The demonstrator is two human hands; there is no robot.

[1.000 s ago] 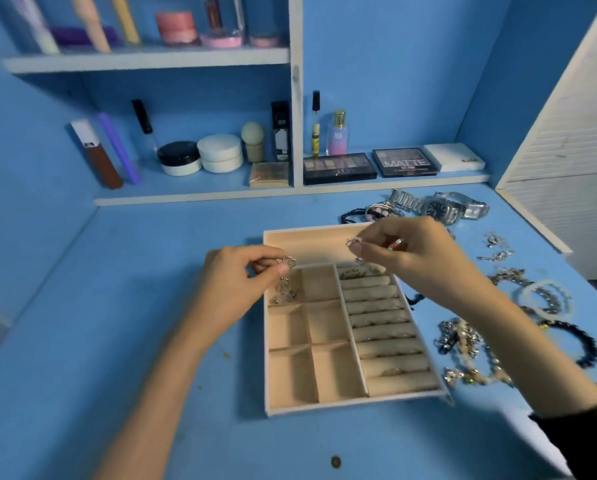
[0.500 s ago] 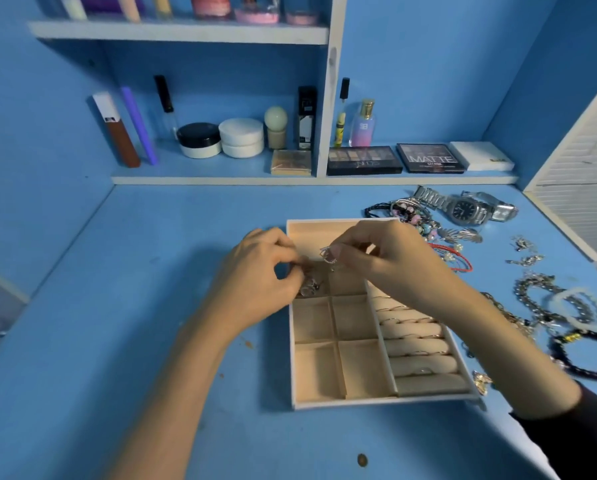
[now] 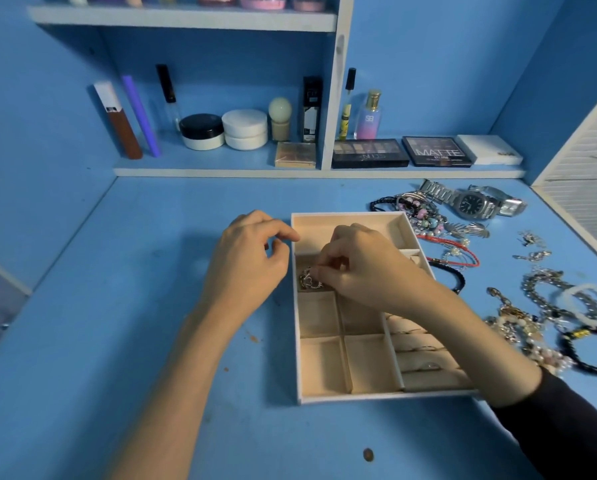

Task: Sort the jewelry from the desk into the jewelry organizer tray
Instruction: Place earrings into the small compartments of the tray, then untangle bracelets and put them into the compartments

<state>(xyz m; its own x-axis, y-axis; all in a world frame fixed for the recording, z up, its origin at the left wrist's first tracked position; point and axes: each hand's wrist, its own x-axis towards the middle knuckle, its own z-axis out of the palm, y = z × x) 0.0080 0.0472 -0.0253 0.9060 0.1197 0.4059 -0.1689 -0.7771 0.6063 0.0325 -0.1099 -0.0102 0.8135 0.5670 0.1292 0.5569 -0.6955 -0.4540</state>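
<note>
The right hand [image 3: 362,268] was the nearer one. Its fingers [image 3: 325,268] were pinched narrow on the silver pieces [image 3: 308,281] directly beneath them, in the upper-left compartment of the tray [image 3: 324,398]. The left hand [image 3: 252,265], loosely curled and holding nothing, hovered just left of the tray over the worktop [image 3: 151,271].

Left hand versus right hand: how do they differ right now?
The left hand sits outside the organizer tray, by its left wall; the right hand reaches over it.
The left hand's fingers curl loosely, visibly empty; the right hand's fingertips pinch at silver jewelry in a left compartment.
The left forearm is bare; the right wears a dark sleeve.
Both are backs up, near the tray's far end.
</note>
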